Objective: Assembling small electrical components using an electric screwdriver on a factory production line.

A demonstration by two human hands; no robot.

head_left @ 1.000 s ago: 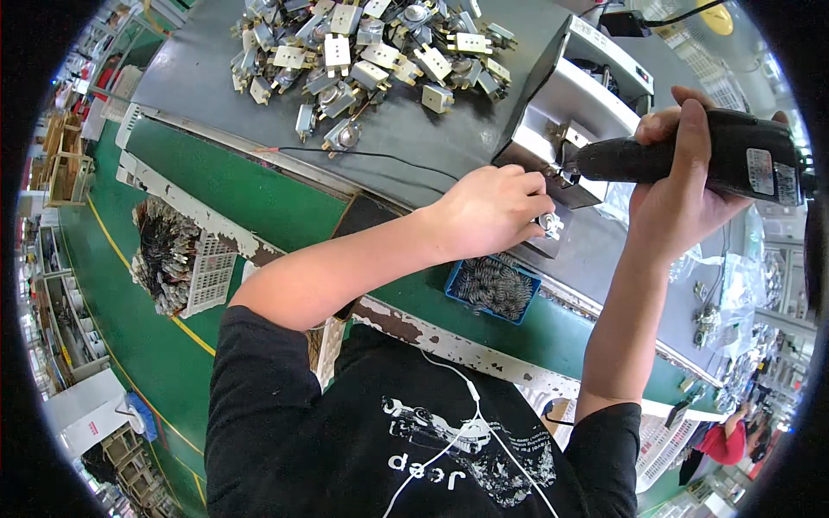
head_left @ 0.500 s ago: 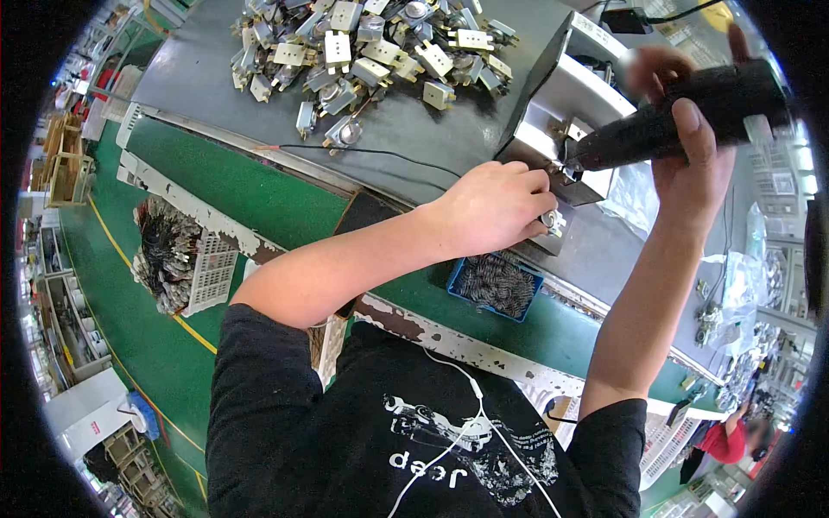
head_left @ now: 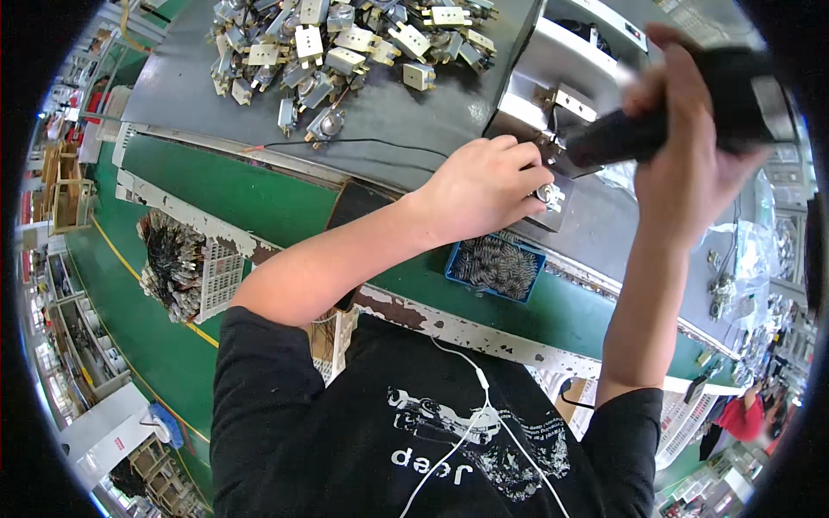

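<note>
A small metal part [head_left: 548, 197] is held pinched in the fingers of the left hand [head_left: 488, 186], at the near edge of the workbench [head_left: 186, 99], just in front of a steel fixture [head_left: 540, 82]. A black power tool [head_left: 609, 136] is grasped in the right hand [head_left: 691, 164], which is blurred. The tool's tip is pointed at a metal piece seated in the fixture; whether the two are touching cannot be told. To the left of the fixture, farther from the near edge, a heap of metal switch-like units [head_left: 345, 60] is spread. Between the heap and that edge, a thin black cable [head_left: 371, 141] is laid. Just outside the near edge, a blue tray [head_left: 484, 288] filled with small coiled pieces is seen below the left hand. Toward the bench's right end, clear plastic bags [head_left: 747, 268] are strewn.
</note>
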